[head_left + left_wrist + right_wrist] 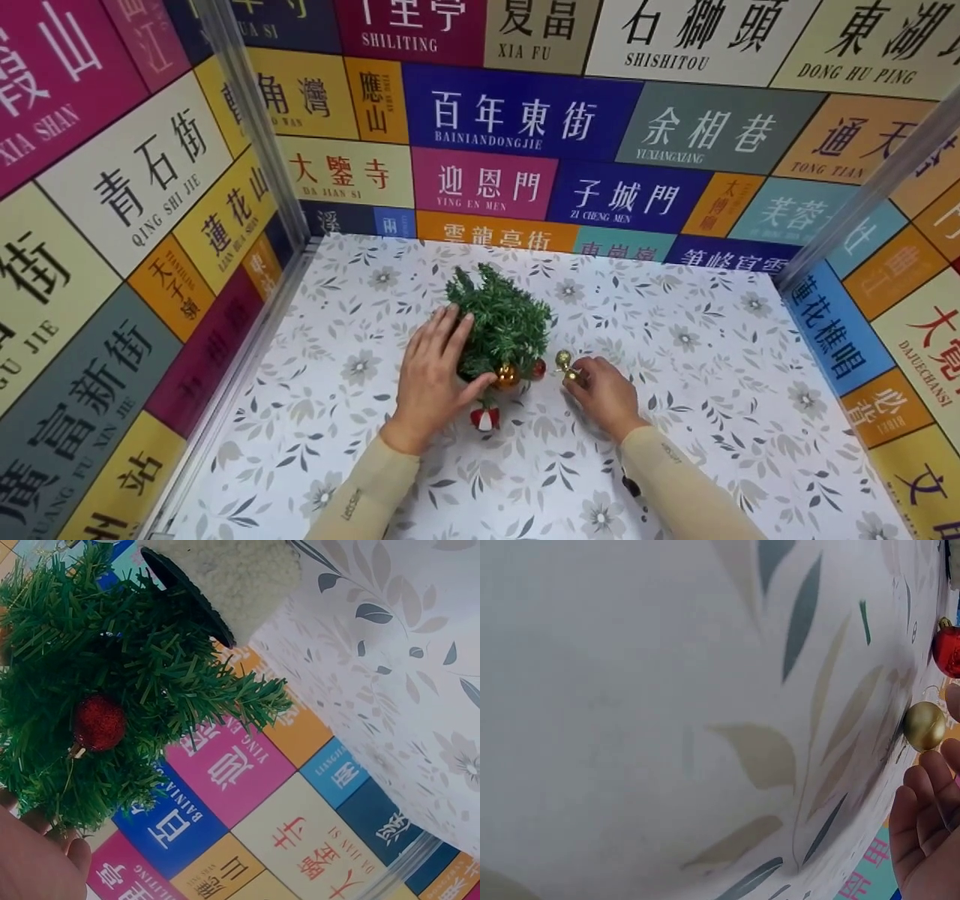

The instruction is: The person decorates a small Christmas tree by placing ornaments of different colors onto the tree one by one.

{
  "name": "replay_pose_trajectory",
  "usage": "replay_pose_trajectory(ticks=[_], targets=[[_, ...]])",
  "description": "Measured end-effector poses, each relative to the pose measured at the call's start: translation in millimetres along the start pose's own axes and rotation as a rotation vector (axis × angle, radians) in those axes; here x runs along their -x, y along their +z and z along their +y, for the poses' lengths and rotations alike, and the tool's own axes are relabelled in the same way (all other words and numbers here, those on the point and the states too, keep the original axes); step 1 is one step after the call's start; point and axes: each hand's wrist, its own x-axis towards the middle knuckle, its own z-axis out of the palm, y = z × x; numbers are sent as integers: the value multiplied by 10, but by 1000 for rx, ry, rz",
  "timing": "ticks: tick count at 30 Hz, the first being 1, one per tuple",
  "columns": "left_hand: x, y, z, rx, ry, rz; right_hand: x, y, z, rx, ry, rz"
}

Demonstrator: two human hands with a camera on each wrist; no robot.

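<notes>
A small green artificial Christmas tree [504, 319] stands on the patterned table. My left hand [433, 367] rests against its left side, fingers extended along the branches and thumb near a shiny gold bauble [507, 373]. A glittery red bauble [100, 722] hangs in the foliage in the left wrist view. To the right of the tree, my right hand [609, 394] pinches a small gold bauble [571, 373] between thumb and fingertips, low at the tabletop. Another gold bauble [563, 358] sits just beyond it. The right wrist view shows a gold bauble [924, 726] by the fingertips.
A red-and-white ornament [484, 418] is in front of the tree, and a red bauble [539, 368] is at its right front. The table [360, 450] has a grey leaf print. Walls with colourful sign panels [517, 112] enclose it at the back and sides.
</notes>
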Motion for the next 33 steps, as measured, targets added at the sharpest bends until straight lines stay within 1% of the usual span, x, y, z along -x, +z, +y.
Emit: replay_pose_trajectory(ticks=[3,9,15,24,27,33], targets=[[2,-6,-8,8,0,1,-6,-1,2,3,3,-14],[0,-12,-34,17,11,7,7,-11,30,-23,47,-58],[-4,-35,-55,23,11,0,11,-10,27,-40,40,-51],[-7,-102,-100,10,9,-67,29,6,25,-50,27,-28],[-15,-117,-111,7,18,-77,27,5,31,-51,26,-26],[-24,-141,-146,8,28,-88,28,-8,28,-64,49,-46]])
